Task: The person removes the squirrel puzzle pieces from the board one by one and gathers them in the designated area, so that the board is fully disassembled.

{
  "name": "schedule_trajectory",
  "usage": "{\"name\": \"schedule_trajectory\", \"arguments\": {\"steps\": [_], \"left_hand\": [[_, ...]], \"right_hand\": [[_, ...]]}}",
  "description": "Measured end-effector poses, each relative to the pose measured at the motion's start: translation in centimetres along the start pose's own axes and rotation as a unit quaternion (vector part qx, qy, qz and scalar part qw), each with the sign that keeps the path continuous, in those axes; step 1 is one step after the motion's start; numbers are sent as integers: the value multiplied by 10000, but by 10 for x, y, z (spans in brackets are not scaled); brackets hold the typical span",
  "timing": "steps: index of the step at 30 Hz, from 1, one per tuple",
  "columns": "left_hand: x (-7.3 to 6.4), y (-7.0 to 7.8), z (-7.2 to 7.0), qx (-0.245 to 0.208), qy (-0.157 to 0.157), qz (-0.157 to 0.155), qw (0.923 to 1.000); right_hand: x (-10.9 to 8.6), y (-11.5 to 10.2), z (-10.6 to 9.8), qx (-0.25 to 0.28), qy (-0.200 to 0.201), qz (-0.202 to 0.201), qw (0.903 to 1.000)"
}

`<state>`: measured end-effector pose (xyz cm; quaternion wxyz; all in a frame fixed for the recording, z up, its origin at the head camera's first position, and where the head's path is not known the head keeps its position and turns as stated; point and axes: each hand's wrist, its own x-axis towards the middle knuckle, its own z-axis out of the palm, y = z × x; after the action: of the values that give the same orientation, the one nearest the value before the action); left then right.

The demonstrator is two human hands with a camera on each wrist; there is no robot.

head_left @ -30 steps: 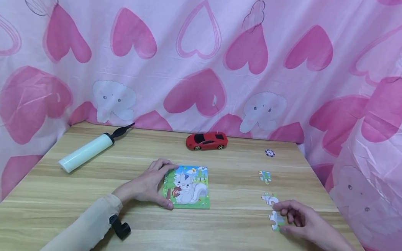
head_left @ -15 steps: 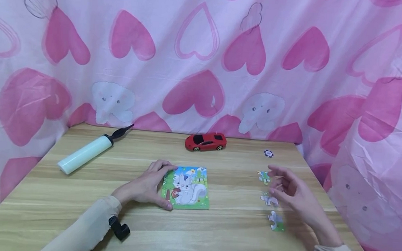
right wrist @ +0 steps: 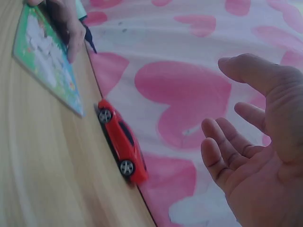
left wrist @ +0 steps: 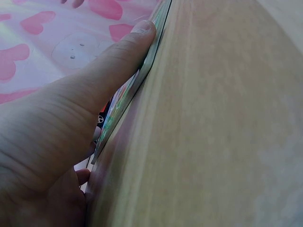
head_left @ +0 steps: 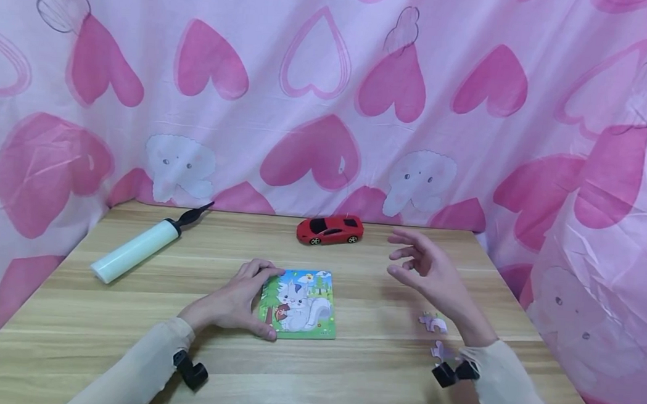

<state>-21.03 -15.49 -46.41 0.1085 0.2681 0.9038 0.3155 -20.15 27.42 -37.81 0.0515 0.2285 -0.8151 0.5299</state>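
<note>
A square jigsaw puzzle with a squirrel picture lies on the table in the head view. My left hand grips it from the left, thumb along the near edge and fingers at the far edge; in the left wrist view the thumb presses on its side. Right of the puzzle, my right hand is raised over the table with relaxed, spread fingers and holds nothing. Below it lie two loose jigsaw pieces, one with grey and white print and another partly hidden by the wrist camera.
A red toy car stands at the back of the table, left of my right hand. A pale hand pump with a black nozzle lies at the left. A pink heart-print curtain hangs behind the table and along both sides.
My right hand has left the loose pieces and moved up, away and left toward the car. It now hides the farthest jigsaw piece and the round chip. The left hand keeps its grip.
</note>
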Motion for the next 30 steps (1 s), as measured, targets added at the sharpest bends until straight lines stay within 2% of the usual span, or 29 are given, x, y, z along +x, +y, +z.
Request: {"name": "schedule_trajectory", "arguments": {"steps": [9,19,30], "left_hand": [[0,-1,0,-22,-11,43,10000],[0,-2,-1,-31,1,10,10000],[1,-2,0,-60,-7,17,10000]], "right_hand": [[28,-11,27,193,-32,97,9998],[47,-15,60,552,-164,30,9983],[60,-10,91,539,-332,-48,9980]]}}
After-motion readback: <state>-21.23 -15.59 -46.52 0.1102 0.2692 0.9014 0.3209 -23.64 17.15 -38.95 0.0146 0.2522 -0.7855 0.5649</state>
